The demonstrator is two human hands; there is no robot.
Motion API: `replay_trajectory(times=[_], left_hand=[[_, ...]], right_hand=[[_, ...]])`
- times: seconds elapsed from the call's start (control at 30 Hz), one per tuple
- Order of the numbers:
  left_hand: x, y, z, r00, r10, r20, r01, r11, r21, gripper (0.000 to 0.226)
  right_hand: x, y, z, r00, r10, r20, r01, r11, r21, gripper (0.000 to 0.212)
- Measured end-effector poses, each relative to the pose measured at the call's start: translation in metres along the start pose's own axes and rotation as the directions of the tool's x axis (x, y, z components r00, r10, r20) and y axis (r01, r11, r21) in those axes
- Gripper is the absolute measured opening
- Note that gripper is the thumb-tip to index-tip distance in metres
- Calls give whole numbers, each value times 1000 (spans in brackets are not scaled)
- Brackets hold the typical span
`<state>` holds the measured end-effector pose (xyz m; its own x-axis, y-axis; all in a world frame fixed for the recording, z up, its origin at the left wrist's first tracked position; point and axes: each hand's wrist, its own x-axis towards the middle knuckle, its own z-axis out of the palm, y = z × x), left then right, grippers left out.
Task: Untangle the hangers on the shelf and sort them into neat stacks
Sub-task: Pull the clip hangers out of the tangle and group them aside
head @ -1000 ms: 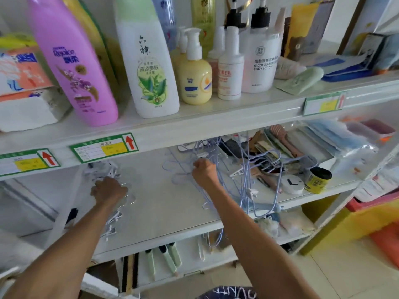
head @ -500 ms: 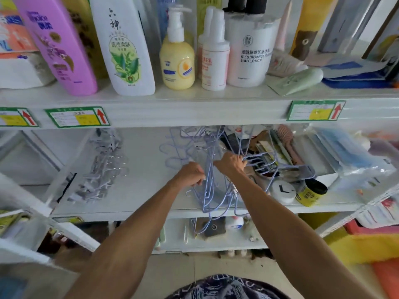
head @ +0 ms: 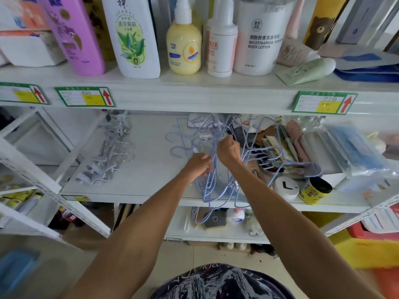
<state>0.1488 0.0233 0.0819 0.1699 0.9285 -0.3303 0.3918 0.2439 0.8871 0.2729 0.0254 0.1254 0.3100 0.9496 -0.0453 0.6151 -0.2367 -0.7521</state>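
A tangle of light-blue wire hangers sits in the middle of the white middle shelf, some hooks lying flat to the left, some frames hanging over the front edge. My left hand grips wires on the tangle's left side. My right hand, just above and to the right, has its fingers curled round wires near the top. A row of grey-white clip hangers lies on the shelf's left part, apart from both hands.
Bottles of shampoo and lotion crowd the upper shelf right above. Combs, brushes and packets, a white round box and a yellow-black jar press against the tangle's right side. A lower shelf holds small items.
My left hand left the clip hangers on the left and came over to the blue tangle. Both hands now hold it close together; the view shifted left.
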Motion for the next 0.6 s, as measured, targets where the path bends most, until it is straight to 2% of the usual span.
replay_trajectory(times=[0.07, 0.13, 0.23, 0.33, 0.4, 0.5, 0.6], left_hand=[[5, 6, -11, 994, 18, -107, -40, 978, -203, 22], [10, 10, -27, 974, 34, -223, -113, 930, -350, 27], [15, 9, -56, 922, -13, -386, -176, 875, -450, 32], [16, -5, -94, 865, -119, -487, -162, 853, -497, 29], [12, -16, -121, 862, -145, -485, -116, 876, -468, 29], [-3, -33, -163, 896, -141, -422, -58, 903, -425, 24], [-19, -49, -209, 923, -120, -365, -15, 938, -347, 20]], right_hand=[[-18, -2, 17, 996, -87, 37, 86, 996, 21, 17], [-33, -4, 40, 975, -210, 66, 212, 977, -34, 18], [-51, -12, 74, 938, -322, 124, 335, 937, -96, 20], [-61, -27, 98, 914, -360, 188, 382, 919, -99, 30], [-62, -40, 109, 948, -270, 171, 271, 963, 19, 37], [-54, -66, 129, 990, -2, 140, -37, 960, 277, 42], [-48, -100, 164, 967, 8, 254, -106, 920, 378, 36]])
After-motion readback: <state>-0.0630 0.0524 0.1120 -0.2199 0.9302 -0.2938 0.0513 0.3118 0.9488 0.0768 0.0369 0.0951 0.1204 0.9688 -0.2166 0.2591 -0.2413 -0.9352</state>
